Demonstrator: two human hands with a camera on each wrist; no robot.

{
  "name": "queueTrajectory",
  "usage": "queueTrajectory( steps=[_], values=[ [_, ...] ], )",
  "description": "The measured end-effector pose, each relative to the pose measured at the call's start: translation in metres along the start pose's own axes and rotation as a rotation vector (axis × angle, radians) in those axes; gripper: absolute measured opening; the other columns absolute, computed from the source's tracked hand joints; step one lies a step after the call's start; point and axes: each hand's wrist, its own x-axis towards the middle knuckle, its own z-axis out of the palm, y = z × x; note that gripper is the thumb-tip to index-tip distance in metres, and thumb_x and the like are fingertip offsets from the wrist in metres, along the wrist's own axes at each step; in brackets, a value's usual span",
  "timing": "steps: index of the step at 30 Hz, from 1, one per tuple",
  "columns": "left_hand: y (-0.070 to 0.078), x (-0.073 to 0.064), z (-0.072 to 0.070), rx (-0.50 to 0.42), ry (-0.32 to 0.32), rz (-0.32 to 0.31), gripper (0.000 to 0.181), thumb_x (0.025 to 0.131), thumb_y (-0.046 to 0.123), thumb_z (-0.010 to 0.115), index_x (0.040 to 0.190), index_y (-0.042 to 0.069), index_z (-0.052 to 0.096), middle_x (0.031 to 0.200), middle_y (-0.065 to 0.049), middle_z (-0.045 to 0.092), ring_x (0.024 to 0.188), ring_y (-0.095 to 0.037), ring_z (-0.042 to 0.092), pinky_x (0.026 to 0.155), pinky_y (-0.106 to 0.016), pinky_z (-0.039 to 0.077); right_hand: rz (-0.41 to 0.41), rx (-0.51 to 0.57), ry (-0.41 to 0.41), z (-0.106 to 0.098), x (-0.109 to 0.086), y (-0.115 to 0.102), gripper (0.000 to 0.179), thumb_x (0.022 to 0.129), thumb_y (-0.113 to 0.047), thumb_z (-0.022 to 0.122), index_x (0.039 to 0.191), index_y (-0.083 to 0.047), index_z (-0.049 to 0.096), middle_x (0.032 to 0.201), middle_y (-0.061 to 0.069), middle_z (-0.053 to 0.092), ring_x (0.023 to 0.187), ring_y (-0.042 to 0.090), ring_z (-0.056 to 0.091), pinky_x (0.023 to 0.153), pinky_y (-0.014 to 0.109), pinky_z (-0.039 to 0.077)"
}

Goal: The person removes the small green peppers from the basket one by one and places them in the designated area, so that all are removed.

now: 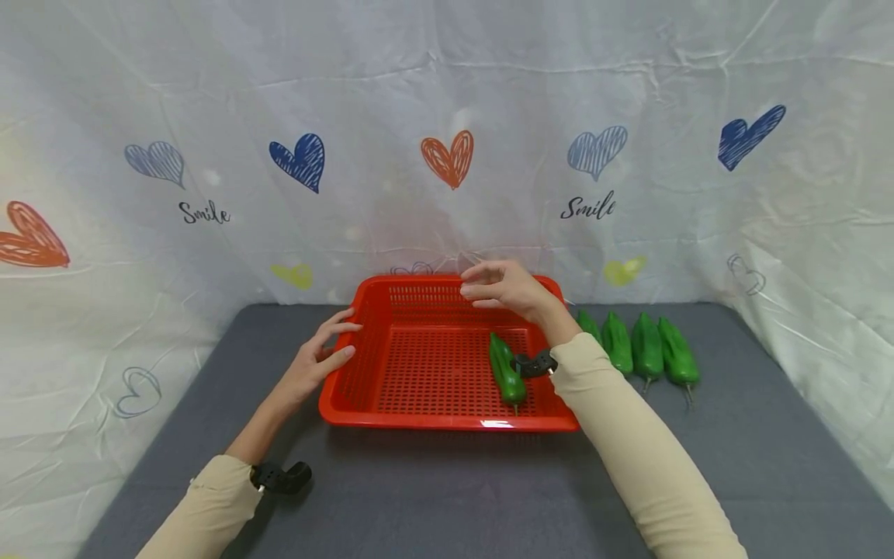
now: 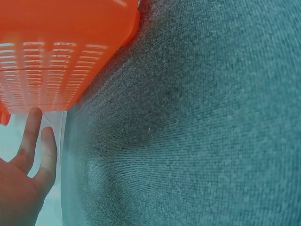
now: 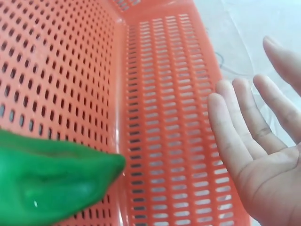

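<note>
A red plastic basket (image 1: pixel 447 421) with slotted walls stands on the grey cloth. Inside it, toward the right, lies one green pepper (image 1: pixel 506 371), its stem end facing the front. My left hand (image 1: pixel 323 355) rests at the basket's left rim, fingers spread and nearly straight. Above the basket's back right part hovers my right hand (image 1: pixel 504 289), its fingers loosely bent and holding nothing. In the right wrist view that hand's palm and fingers (image 3: pixel 249 127) show bare beside the slotted wall, and the pepper (image 3: pixel 51 181) lies close by on the basket floor.
Several green peppers (image 1: pixel 647 345) lie in a row on the grey cloth (image 1: pixel 447 497) right of the basket, one partly hidden by the right sleeve. A white curtain (image 1: pixel 377 116) printed with hearts hangs behind the table. Each wrist wears a black camera band (image 1: pixel 281 477).
</note>
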Motion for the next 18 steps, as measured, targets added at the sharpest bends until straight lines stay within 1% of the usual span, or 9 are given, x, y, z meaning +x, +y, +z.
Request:
queueTrajectory(
  steps=[1, 3, 5, 8, 9, 11, 14, 18],
  values=[
    [0.000, 0.000, 0.000, 0.000, 0.000, 0.000, 0.038, 0.105, 0.010, 0.057, 0.143, 0.005, 0.053, 0.164, -0.006, 0.024, 0.140, -0.036, 0.034, 0.093, -0.026, 0.046, 0.007, 0.006, -0.001, 0.001, 0.001, 0.001, 0.046, 0.095, -0.001, 0.071, 0.135, 0.014, 0.054, 0.140, 0.031, 0.050, 0.121, 0.047, 0.054, 0.100, 0.052, 0.045],
    [-0.001, -0.001, 0.000, -0.003, 0.001, -0.004, 0.038, 0.105, 0.011, 0.057, 0.142, 0.005, 0.053, 0.164, -0.005, 0.024, 0.138, -0.036, 0.035, 0.093, -0.027, 0.046, 0.025, 0.009, 0.005, 0.003, 0.002, 0.003, 0.046, 0.094, -0.001, 0.072, 0.135, 0.014, 0.054, 0.146, 0.027, 0.046, 0.121, 0.047, 0.054, 0.100, 0.051, 0.046],
    [-0.002, -0.001, 0.000, -0.004, 0.001, -0.004, 0.038, 0.105, 0.011, 0.057, 0.142, 0.005, 0.053, 0.164, -0.005, 0.025, 0.137, -0.037, 0.037, 0.092, -0.028, 0.047, 0.044, 0.014, 0.007, 0.005, 0.004, 0.005, 0.047, 0.094, 0.000, 0.072, 0.135, 0.014, 0.054, 0.147, 0.025, 0.046, 0.121, 0.045, 0.055, 0.099, 0.050, 0.046],
    [-0.002, -0.001, 0.000, -0.002, 0.005, -0.003, 0.038, 0.105, 0.011, 0.058, 0.142, 0.006, 0.053, 0.164, -0.003, 0.025, 0.138, -0.034, 0.035, 0.093, -0.028, 0.046, 0.074, 0.026, 0.002, 0.005, 0.007, 0.011, 0.047, 0.094, 0.001, 0.072, 0.135, 0.014, 0.055, 0.142, 0.023, 0.052, 0.121, 0.045, 0.055, 0.100, 0.048, 0.046],
    [-0.003, 0.000, 0.001, -0.001, 0.005, -0.003, 0.038, 0.104, 0.011, 0.058, 0.142, 0.006, 0.054, 0.164, -0.003, 0.025, 0.139, -0.032, 0.034, 0.093, -0.028, 0.046, 0.085, 0.030, -0.005, 0.005, 0.008, 0.013, 0.047, 0.094, 0.000, 0.072, 0.135, 0.014, 0.055, 0.136, 0.025, 0.056, 0.122, 0.046, 0.055, 0.100, 0.048, 0.046],
    [-0.003, 0.000, 0.000, -0.003, 0.006, 0.000, 0.038, 0.104, 0.011, 0.058, 0.142, 0.006, 0.054, 0.164, -0.001, 0.026, 0.141, -0.029, 0.032, 0.094, -0.029, 0.045, 0.105, 0.037, -0.015, 0.004, 0.009, 0.017, 0.047, 0.094, 0.000, 0.072, 0.135, 0.013, 0.055, 0.129, 0.026, 0.061, 0.123, 0.047, 0.054, 0.100, 0.049, 0.046],
    [-0.003, 0.000, 0.000, -0.007, 0.004, 0.001, 0.039, 0.104, 0.011, 0.057, 0.143, 0.006, 0.054, 0.164, 0.000, 0.026, 0.142, -0.028, 0.031, 0.094, -0.028, 0.045, 0.142, 0.034, -0.030, 0.000, 0.010, 0.023, 0.047, 0.094, -0.001, 0.072, 0.137, 0.011, 0.056, 0.131, 0.028, 0.060, 0.124, 0.047, 0.054, 0.101, 0.050, 0.045],
    [-0.003, 0.001, 0.000, -0.010, 0.002, 0.004, 0.039, 0.104, 0.011, 0.057, 0.143, 0.005, 0.053, 0.164, -0.001, 0.025, 0.142, -0.029, 0.030, 0.094, -0.028, 0.045, 0.185, -0.002, -0.036, -0.006, 0.009, 0.030, 0.047, 0.094, -0.004, 0.073, 0.137, 0.009, 0.057, 0.134, 0.028, 0.058, 0.122, 0.043, 0.057, 0.100, 0.049, 0.046]
  ],
)
